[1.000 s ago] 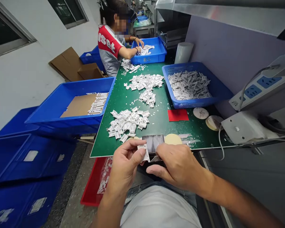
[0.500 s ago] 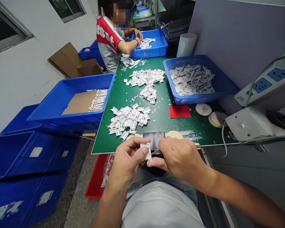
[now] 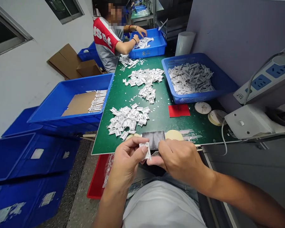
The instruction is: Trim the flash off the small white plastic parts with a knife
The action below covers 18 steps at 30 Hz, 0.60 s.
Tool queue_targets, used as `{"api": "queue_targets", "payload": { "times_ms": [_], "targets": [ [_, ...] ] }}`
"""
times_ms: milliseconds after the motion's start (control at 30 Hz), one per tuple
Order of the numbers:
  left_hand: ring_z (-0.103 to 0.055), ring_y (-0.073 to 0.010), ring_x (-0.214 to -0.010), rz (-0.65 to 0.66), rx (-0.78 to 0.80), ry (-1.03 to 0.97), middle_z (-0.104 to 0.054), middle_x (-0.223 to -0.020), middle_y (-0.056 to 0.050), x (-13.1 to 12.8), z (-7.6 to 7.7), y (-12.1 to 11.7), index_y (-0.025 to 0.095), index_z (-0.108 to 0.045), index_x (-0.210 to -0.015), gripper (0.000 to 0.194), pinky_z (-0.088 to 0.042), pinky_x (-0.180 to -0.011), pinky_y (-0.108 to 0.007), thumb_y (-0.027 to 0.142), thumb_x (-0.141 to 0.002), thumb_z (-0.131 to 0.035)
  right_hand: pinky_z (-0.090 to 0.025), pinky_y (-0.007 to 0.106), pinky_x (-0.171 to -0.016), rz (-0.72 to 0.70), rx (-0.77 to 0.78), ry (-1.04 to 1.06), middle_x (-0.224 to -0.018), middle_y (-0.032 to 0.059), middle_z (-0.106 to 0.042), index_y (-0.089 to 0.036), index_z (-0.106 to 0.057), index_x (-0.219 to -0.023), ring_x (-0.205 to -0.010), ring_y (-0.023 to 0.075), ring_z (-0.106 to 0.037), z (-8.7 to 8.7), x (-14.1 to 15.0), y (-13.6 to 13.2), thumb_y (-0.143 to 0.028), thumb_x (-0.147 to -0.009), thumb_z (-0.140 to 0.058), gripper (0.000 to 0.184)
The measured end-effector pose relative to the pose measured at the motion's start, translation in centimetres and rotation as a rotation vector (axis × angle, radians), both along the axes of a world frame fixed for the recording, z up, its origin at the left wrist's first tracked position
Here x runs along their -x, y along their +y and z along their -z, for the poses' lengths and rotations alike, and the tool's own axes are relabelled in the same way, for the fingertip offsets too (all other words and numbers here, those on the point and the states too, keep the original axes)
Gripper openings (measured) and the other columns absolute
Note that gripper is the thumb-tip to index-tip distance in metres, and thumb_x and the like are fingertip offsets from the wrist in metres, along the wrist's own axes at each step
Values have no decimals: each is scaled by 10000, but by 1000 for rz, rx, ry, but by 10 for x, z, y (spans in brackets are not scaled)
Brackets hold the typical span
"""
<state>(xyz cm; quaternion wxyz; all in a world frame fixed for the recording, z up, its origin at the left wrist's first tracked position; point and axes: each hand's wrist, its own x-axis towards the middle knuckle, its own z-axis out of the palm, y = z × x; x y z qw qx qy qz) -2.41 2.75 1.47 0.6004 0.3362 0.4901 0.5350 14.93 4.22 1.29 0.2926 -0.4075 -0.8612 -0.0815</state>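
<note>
My left hand (image 3: 127, 158) pinches a small white plastic part (image 3: 146, 150) between thumb and fingers, just off the table's front edge. My right hand (image 3: 180, 160) is closed around a small tool with a thin metal blade (image 3: 155, 153); its handle is hidden in my fist. The blade's tip is at the white part's right edge, and my right thumb lies just below it. Behind my hands, a dark block (image 3: 154, 139) sits at the table edge between pale round discs (image 3: 174, 135). A loose pile of similar white parts (image 3: 128, 120) lies beyond my left hand.
More white parts (image 3: 146, 79) lie farther up the green table (image 3: 159, 122). A blue basket (image 3: 178, 98) of parts stands right, near a red sheet (image 3: 179, 110) and a power strip (image 3: 263, 80). A co-worker (image 3: 109, 41) handles parts in a blue tray (image 3: 154, 52). Blue bins (image 3: 68, 122) flank the left.
My hands hold nearly the same pose, with the blade still against the white part. The co-worker's hands have moved apart over the tray. The view has shifted slightly.
</note>
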Motion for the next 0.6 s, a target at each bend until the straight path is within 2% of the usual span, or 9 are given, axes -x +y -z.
{"api": "queue_targets", "payload": {
  "times_ms": [167,267,367,433,500,533,600],
  "targets": [
    [-479,-84,-595,-9,-4,12,-553,-785,-6,-1,-2,-1,195,-738,-845,168,-421,-524,-198,260,-697,-785,-145,308,-494,-45,0,46,-497,-9,-438,-195,-488,-597,-463,131,-309,3,1,0,-576,-965,-311,558],
    [-474,-94,-586,-59,-44,93,-568,-749,-7,-4,-3,-1,188,-729,-857,187,-404,-520,-200,282,-704,-781,-198,285,-485,-156,108,179,-520,-19,-459,-182,-505,-635,-472,114,-355,4,2,2,-565,-971,-310,546],
    [-512,-123,-672,-84,-131,195,-599,-801,-25,-6,-3,-4,204,-730,-901,190,-425,-597,-215,298,-738,-756,-278,242,-501,-306,370,386,-593,-30,-499,-169,-520,-732,-507,94,-398,2,3,3,-423,-1002,-364,402],
    [-525,-143,-729,-25,-173,179,-597,-882,-41,-8,-3,-6,229,-721,-994,232,-436,-647,-237,349,-797,-697,-310,218,-517,-355,638,500,-620,-47,-474,-179,-502,-765,-526,84,-387,-3,4,3,-329,-1009,-362,318],
    [-533,-167,-792,39,-204,157,-584,-944,-57,-10,-3,-8,241,-704,-1055,260,-439,-704,-265,390,-865,-606,-322,207,-523,-374,880,558,-624,-60,-428,-192,-478,-761,-543,82,-370,-8,4,3,-329,-1011,-347,315],
    [-534,-183,-840,49,-232,159,-578,-957,-62,-11,-3,-8,239,-705,-1039,252,-434,-751,-280,388,-891,-567,-322,207,-523,-381,950,565,-625,-61,-412,-195,-466,-752,-550,82,-364,-11,4,2,-341,-1010,-347,319],
    [-515,-201,-914,39,-292,148,-567,-938,-64,-12,-3,-8,222,-702,-937,229,-406,-826,-296,352,-923,-513,-321,210,-525,-412,975,553,-630,-59,-407,-197,-454,-743,-553,83,-355,-15,4,1,-327,-1000,-360,303]
  ]
}}
